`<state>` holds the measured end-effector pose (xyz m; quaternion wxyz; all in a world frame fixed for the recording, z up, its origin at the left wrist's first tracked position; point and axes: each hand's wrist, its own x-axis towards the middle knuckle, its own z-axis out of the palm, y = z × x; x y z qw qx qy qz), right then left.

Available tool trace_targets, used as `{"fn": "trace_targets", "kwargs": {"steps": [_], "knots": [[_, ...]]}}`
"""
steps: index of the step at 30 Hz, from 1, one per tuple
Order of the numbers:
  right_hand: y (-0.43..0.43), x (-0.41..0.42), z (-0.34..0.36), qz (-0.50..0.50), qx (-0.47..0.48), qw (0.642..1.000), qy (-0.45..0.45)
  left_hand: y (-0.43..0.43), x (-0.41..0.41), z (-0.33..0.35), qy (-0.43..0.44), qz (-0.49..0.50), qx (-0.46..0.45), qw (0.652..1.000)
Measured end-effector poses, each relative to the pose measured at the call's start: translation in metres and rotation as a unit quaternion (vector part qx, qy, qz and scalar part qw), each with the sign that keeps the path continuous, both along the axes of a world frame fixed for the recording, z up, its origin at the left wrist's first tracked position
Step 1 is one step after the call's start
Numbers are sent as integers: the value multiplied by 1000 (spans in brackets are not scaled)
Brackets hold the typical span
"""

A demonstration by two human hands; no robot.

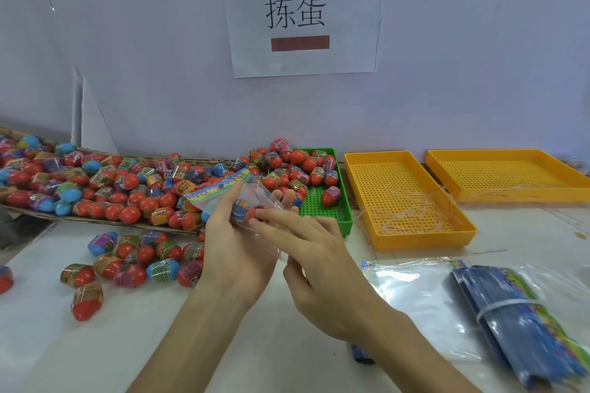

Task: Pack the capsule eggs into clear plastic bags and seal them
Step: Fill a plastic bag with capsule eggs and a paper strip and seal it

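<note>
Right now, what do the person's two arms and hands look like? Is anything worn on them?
Both forearms are bare as far as the picture shows: no sleeves, no gloves. The left hand and the right hand carry no ring, watch or bracelet that I can see. The fingers are slim, and no mark shows on them.

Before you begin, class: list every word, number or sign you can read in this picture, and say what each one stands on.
"拣蛋": large black characters on the white paper sheet taped to the wall.
Egg wrappers: printed, too small and blurred to read.
Colourful header strip of the clear bag held by the left hand: print blurred, unreadable.
Bundled bags at right: print unreadable.
</note>
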<state>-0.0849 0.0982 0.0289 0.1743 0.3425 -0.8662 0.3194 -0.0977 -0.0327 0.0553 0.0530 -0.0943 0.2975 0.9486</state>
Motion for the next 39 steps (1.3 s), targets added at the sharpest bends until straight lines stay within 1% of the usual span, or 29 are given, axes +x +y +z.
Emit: {"fn": "trace_targets", "kwargs": {"steps": [6, 13, 15, 17, 19, 20, 21, 22, 23, 25, 27, 29, 31, 33, 34, 35, 36, 37, 38, 39], "knots": [[-1, 0, -5, 10, 57, 998, -16, 2, -1, -4, -8, -12, 7, 1000], [-1, -1, -5, -6, 59, 998, 5, 7, -2, -8, -18, -46, -14, 999], [3, -2, -1, -1, 21, 999, 25, 3, -3, -8, -14, -46, 2, 999], [10, -5, 3, -22, -74, 994, 81, -2, -6, -6, -3, -28, 25, 999], [18, -11, 8, -75, -180, 974, 116, -5, -10, -6, 2, 5, 34, 999], [22, -17, 12, -111, -219, 964, 104, -6, -10, -6, 2, 15, 29, 999], [27, -24, 16, -150, -237, 957, 76, -6, -11, -7, 2, 18, 21, 1000], [31, -34, 19, -186, -226, 956, 37, -5, -11, -8, 3, 16, 16, 1000], [34, -44, 20, -217, -182, 959, -2, -5, -11, -8, 5, 14, 11, 1000], [36, -67, 21, -260, -45, 964, -41, -3, -11, -9, 7, 7, 2, 1000], [35, -87, 20, -268, 79, 957, -71, -3, -11, -9, 10, -4, -4, 1000], [32, -104, 18, -268, 176, 942, -100, -3, -11, -11, 17, -17, -3, 1000], [32, -114, 15, -274, 233, 928, -103, -5, -12, -11, 20, -24, -2, 1000], [34, -118, 13, -279, 241, 925, -87, -5, -12, -10, 17, -27, 5, 999], [36, -117, 13, -277, 230, 930, -74, -5, -12, -9, 16, -27, 5, 999], [38, -114, 14, -268, 192, 942, -57, -5, -12, -9, 18, -26, 2, 1000], [41, -109, 16, -254, 117, 959, -41, -5, -12, -9, 20, -25, 0, 999], [42, -101, 19, -232, 19, 972, -37, -5, -11, -9, 21, -24, 3, 999], [43, -90, 23, -202, -84, 975, -44, -5, -12, -9, 20, -23, 7, 1000], [44, -78, 26, -164, -177, 969, -56, -5, -12, -9, 21, -20, 11, 1000]]}}
